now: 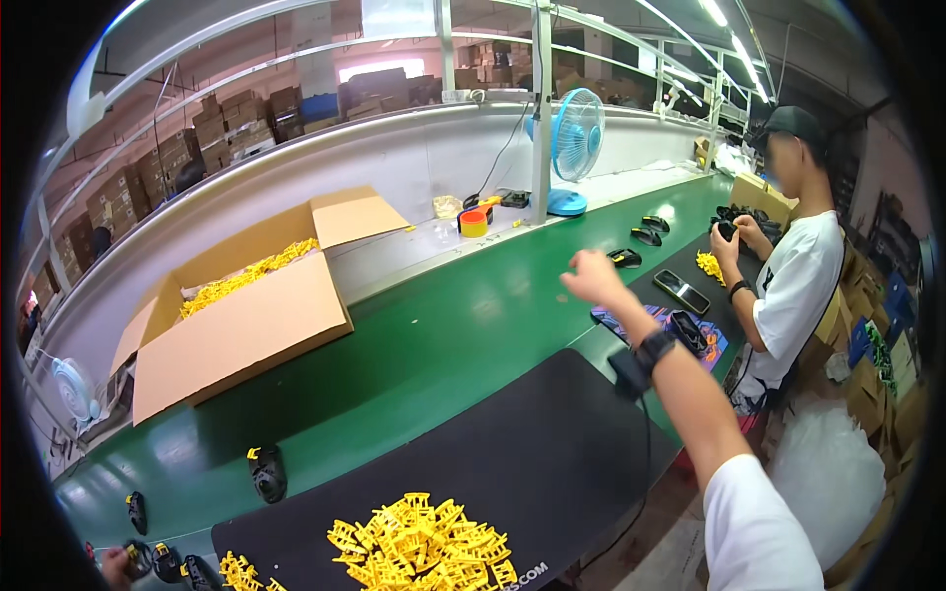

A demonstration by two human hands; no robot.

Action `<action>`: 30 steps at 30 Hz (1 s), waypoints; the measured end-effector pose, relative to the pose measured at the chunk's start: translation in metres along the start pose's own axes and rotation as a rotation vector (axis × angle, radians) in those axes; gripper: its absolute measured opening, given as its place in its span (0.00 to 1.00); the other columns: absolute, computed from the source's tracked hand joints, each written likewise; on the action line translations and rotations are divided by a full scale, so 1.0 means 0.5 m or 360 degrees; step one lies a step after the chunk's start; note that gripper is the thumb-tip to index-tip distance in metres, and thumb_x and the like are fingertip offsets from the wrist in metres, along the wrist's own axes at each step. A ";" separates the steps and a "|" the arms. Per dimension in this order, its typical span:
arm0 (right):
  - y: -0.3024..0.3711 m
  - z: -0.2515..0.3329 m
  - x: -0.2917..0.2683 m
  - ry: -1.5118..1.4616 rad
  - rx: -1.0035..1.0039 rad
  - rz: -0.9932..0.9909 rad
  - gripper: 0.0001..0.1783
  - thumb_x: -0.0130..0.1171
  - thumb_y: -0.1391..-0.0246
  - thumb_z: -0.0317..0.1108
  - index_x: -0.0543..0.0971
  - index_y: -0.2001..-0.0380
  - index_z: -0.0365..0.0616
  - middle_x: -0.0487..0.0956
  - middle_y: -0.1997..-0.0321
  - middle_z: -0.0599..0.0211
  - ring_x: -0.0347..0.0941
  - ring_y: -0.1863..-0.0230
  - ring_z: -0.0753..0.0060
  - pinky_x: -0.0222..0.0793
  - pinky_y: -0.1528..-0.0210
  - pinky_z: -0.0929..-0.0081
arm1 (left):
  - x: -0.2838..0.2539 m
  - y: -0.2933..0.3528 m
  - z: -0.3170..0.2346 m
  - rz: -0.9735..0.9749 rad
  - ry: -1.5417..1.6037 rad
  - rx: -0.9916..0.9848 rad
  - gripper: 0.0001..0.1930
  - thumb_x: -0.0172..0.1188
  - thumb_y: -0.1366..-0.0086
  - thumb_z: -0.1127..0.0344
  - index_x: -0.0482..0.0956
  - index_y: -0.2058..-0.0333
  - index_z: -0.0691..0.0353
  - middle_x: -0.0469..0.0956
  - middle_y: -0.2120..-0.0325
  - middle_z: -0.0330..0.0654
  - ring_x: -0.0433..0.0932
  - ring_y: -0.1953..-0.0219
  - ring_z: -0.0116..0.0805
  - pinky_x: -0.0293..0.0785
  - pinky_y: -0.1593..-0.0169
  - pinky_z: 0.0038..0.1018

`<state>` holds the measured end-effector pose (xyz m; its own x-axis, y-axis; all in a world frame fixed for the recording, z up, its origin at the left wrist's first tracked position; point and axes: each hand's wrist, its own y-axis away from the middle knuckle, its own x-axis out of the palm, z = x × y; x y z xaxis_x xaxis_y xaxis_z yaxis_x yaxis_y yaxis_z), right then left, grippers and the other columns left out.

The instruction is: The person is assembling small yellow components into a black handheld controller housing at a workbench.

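My right hand [596, 280] reaches out over the green belt, a black watch on its wrist. Its fingers are loosely bent and slightly apart, with nothing visible in them. Just beyond it lies a black computer-mouse-like shell [624, 258] with a yellow bit on it. My left hand is out of sight. On the black mat [522, 428] in front of me is a heap of small yellow plastic parts [424, 547]. Another black shell with a yellow piece [266, 475] rests on the belt to the left. A small hand [116, 564], apparently another person's, is beside several shells at lower left.
An open cardboard box [241, 330] of yellow parts stands at left. A blue fan [576, 138] and tape rolls [474, 225] line the far ledge. At right a co-worker [803, 246] handles a black part, near a phone [682, 292] and a patterned mat [724, 345].
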<state>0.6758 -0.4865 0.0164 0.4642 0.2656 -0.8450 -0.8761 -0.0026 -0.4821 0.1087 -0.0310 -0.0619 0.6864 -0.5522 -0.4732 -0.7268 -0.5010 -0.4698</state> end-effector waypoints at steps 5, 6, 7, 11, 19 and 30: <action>-0.064 -0.029 0.002 0.0248 0.0816 0.0475 0.44 0.63 0.53 0.55 0.70 0.39 0.34 0.73 0.37 0.40 0.71 0.35 0.43 0.66 0.34 0.53 | 0.144 -0.037 -0.004 0.0058 0.0301 0.0109 0.02 0.58 0.39 0.77 0.75 0.70 0.66 0.71 0.78 0.42 0.68 0.78 0.32 0.64 0.73 0.26; -0.065 -0.056 0.014 0.0344 0.0952 0.0428 0.44 0.63 0.52 0.54 0.68 0.37 0.36 0.73 0.37 0.40 0.69 0.33 0.42 0.64 0.33 0.52 | 0.169 -0.050 -0.010 0.0107 0.0376 0.0125 0.02 0.58 0.39 0.77 0.74 0.70 0.65 0.71 0.78 0.42 0.68 0.79 0.31 0.63 0.74 0.26; -0.069 -0.092 0.032 0.0429 0.0994 0.0388 0.44 0.63 0.53 0.53 0.67 0.36 0.39 0.73 0.37 0.41 0.68 0.33 0.42 0.64 0.32 0.51 | 0.184 -0.058 -0.020 0.0153 0.0434 0.0133 0.02 0.58 0.40 0.77 0.74 0.71 0.65 0.70 0.79 0.42 0.67 0.79 0.31 0.62 0.75 0.26; -0.103 -0.295 0.080 0.0460 0.0854 0.0413 0.56 0.70 0.55 0.57 0.56 0.29 0.46 0.69 0.34 0.37 0.65 0.33 0.34 0.63 0.33 0.46 | 0.117 -0.029 -0.039 0.0032 0.0144 0.0056 0.03 0.57 0.41 0.78 0.73 0.73 0.65 0.69 0.80 0.41 0.66 0.81 0.30 0.60 0.77 0.25; -0.248 -0.435 0.248 0.0444 0.0689 0.0643 0.49 0.58 0.50 0.71 0.60 0.29 0.62 0.68 0.31 0.43 0.56 0.26 0.37 0.59 0.33 0.39 | 0.027 0.012 -0.053 -0.0262 -0.0348 -0.0069 0.03 0.56 0.42 0.78 0.73 0.73 0.65 0.67 0.81 0.42 0.63 0.83 0.31 0.57 0.78 0.25; -0.168 -0.193 0.215 0.0076 -0.0083 0.0166 0.31 0.74 0.60 0.46 0.69 0.58 0.46 0.79 0.64 0.53 0.73 0.56 0.42 0.67 0.50 0.49 | 0.048 -0.045 -0.047 0.0043 0.0148 -0.0153 0.03 0.56 0.41 0.83 0.74 0.71 0.69 0.74 0.76 0.46 0.73 0.74 0.36 0.68 0.69 0.26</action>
<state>0.8117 -0.5509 -0.0562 0.3774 0.2151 -0.9007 -0.9127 -0.0782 -0.4011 0.1410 -0.0486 -0.0451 0.6649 -0.6234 -0.4114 -0.7468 -0.5442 -0.3823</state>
